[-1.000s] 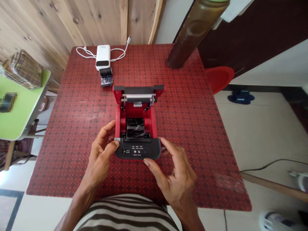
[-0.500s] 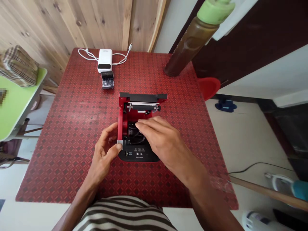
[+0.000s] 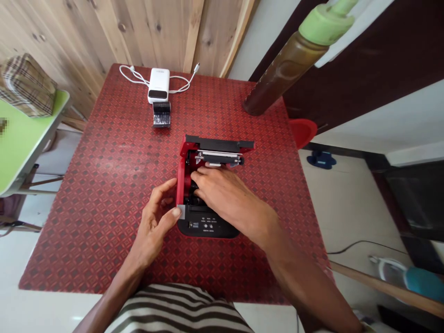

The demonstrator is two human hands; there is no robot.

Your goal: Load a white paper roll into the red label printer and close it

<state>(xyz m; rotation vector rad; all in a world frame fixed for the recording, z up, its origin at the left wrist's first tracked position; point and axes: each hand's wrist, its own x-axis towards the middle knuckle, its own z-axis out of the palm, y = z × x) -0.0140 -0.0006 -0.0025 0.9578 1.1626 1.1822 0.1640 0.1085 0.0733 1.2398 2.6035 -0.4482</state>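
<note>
A small red and black receipt printer [image 3: 208,226] sits on the table with its lid [image 3: 218,144] tipped up, showing a roller [image 3: 220,159] beneath it. My left hand [image 3: 157,217] grips the printer's left side, thumb on the grey front corner and fingers along the red wall. Into the open compartment reaches my right hand [image 3: 231,196], its fingers bent down and drawn together. The hand covers most of the compartment, so what its fingertips hold or touch is hidden. Only a bit of dark, shiny material shows beside them.
On the red patterned table [image 3: 114,185] lie a white power bank [image 3: 158,83] with a white cable and a small black curled strip [image 3: 162,115]. A tall brown bottle [image 3: 277,74] with a green cap stands at the back right. A red stool [image 3: 302,132] is beyond the right edge.
My right hand has moved deeper and further left into the compartment, covering the black shiny thing seen there before. My left hand keeps its place on the printer. The whole view has shifted slightly.
</note>
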